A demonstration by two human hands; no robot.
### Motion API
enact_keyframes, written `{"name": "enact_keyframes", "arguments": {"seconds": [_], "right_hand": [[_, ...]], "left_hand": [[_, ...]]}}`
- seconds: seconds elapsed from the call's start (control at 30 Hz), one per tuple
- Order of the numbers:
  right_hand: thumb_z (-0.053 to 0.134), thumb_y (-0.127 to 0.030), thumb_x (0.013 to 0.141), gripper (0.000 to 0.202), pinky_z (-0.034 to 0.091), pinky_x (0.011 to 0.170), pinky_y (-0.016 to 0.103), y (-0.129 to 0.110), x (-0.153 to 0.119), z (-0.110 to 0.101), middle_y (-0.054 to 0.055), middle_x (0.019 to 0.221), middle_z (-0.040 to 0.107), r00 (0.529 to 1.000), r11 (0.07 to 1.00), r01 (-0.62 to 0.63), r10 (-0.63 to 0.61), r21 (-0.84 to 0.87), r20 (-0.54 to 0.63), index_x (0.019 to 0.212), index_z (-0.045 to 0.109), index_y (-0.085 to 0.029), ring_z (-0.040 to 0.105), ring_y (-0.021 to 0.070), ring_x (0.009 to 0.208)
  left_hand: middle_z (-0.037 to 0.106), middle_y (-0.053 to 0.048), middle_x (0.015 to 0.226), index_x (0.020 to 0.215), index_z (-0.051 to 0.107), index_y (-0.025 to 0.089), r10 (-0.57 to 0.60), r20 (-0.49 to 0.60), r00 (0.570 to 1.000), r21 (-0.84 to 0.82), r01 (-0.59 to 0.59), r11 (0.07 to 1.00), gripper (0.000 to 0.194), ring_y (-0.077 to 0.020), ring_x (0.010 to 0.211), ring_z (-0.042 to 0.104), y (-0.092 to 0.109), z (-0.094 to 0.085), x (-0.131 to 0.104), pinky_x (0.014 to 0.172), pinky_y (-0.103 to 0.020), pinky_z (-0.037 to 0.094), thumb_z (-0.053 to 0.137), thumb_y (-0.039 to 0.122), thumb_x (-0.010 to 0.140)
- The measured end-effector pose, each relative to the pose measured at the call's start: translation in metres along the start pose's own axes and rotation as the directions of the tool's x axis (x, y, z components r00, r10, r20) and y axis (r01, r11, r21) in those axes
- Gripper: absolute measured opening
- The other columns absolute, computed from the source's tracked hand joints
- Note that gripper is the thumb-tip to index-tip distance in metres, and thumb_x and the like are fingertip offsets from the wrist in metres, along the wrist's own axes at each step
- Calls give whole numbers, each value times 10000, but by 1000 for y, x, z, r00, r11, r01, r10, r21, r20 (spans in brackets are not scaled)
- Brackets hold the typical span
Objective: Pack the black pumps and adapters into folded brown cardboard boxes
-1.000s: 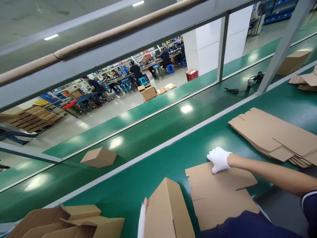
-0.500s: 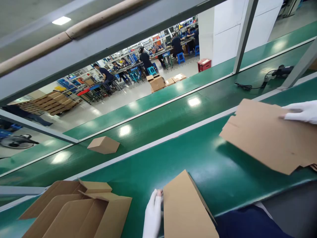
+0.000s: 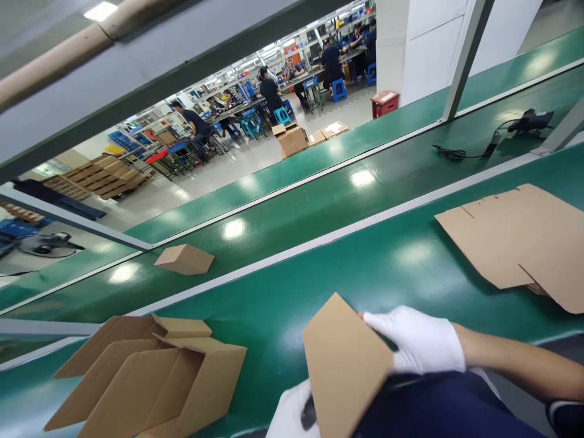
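Observation:
In front of me a brown cardboard box (image 3: 344,359) is tilted between my two white-gloved hands. My right hand (image 3: 410,337) grips its right side, thumb along the far edge, the other fingers partly hidden by the box. Low in the view, my left hand (image 3: 294,413) is closed against the lower left side, slightly blurred, with a dark patch I cannot make out beside its fingers. Left of it stand open-flapped cardboard boxes (image 3: 210,383), nested close together. Flat cardboard sheets (image 3: 520,237) lie in a stack to the right.
A small closed carton (image 3: 185,260) rests on the dark green conveyor belt (image 3: 292,207) beyond the white rail (image 3: 328,238). Farther right lies a black corded device (image 3: 531,123). Grey frame posts (image 3: 469,58) rise across the belt. Several people sit at benches in the background.
My right hand has left the flat cardboard on the right and moved left onto the box. The box has turned and tilted. My left hand has shifted lower along it.

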State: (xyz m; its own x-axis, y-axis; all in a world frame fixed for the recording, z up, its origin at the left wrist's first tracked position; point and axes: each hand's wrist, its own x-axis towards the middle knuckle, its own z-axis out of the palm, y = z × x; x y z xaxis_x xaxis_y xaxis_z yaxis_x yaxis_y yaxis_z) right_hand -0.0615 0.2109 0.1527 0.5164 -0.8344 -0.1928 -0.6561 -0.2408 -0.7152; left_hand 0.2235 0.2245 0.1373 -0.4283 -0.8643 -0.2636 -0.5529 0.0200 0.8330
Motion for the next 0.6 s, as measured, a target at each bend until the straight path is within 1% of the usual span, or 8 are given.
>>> {"name": "enact_keyframes", "arguments": {"seconds": [0.1, 0.17, 0.27, 0.33, 0.4, 0.47, 0.53, 0.6], "right_hand": [[309, -444, 958, 402, 409, 602, 314, -15, 26, -13, 104, 800, 679, 974, 934, -182, 129, -308, -184, 1055, 579, -162, 658, 281, 729], [259, -463, 969, 465, 375, 571, 312, -17, 36, -20, 126, 757, 667, 950, 853, -273, 166, -445, -266, 996, 596, -144, 650, 290, 697], [225, -510, 966, 541, 350, 552, 298, -11, 43, -24, 132, 716, 652, 933, 814, -319, 179, -486, -313, 902, 611, -137, 637, 268, 662], [222, -489, 967, 539, 360, 561, 295, -2, 45, -25, 132, 720, 654, 935, 836, -296, 156, -462, -318, 874, 619, -137, 630, 251, 659], [204, -479, 968, 569, 394, 579, 290, 13, 49, -26, 120, 686, 653, 944, 924, -247, 162, -291, -287, 793, 624, -137, 620, 217, 626], [173, -562, 946, 677, 429, 561, 276, 33, 55, -23, 104, 580, 621, 964, 974, -201, 215, 103, -154, 625, 590, -137, 584, 172, 519], [188, -718, 869, 754, 428, 479, 261, 54, 63, -15, 86, 471, 561, 967, 825, -223, 255, 519, 10, 500, 519, -150, 522, 141, 405], [280, -850, 740, 768, 404, 408, 254, 73, 70, -3, 70, 440, 539, 963, 619, -235, 253, 749, 92, 510, 503, -152, 489, 133, 358]], "left_hand": [[669, -101, 715, 879, 674, 134, 44, -28, 999, -36, -45, 998, 804, -266, 665, 610, 17, -10, 20, 610, -342, 527, 463, 863, 613], [647, -86, 666, 846, 646, 133, 12, -75, 997, -34, -14, 999, 742, -240, 628, 597, 22, -14, 31, 589, -320, 511, 464, 829, 660], [641, -69, 633, 754, 608, 147, -66, -174, 982, -51, 58, 997, 592, -207, 584, 591, 21, -16, 45, 565, -290, 493, 417, 704, 801], [657, -72, 657, 727, 602, 152, -71, -188, 980, -112, 51, 992, 560, -197, 572, 588, 14, -16, 51, 557, -287, 490, 398, 663, 836], [674, -85, 683, 723, 614, 146, -55, -174, 983, -202, 19, 979, 554, -206, 597, 604, 3, -16, 56, 597, -304, 509, 413, 650, 836], [675, -95, 655, 719, 624, 137, -65, -167, 984, -297, 13, 955, 575, -233, 615, 625, -9, -15, 59, 650, -346, 531, 408, 659, 828], [678, -103, 652, 758, 639, 136, -85, -163, 983, -345, 24, 938, 629, -269, 652, 649, -19, -10, 62, 672, -392, 545, 355, 693, 826], [692, -102, 751, 867, 645, 137, -104, -201, 974, -315, 36, 948, 635, -264, 716, 660, -23, -4, 61, 686, -409, 552, 334, 691, 847]]}}
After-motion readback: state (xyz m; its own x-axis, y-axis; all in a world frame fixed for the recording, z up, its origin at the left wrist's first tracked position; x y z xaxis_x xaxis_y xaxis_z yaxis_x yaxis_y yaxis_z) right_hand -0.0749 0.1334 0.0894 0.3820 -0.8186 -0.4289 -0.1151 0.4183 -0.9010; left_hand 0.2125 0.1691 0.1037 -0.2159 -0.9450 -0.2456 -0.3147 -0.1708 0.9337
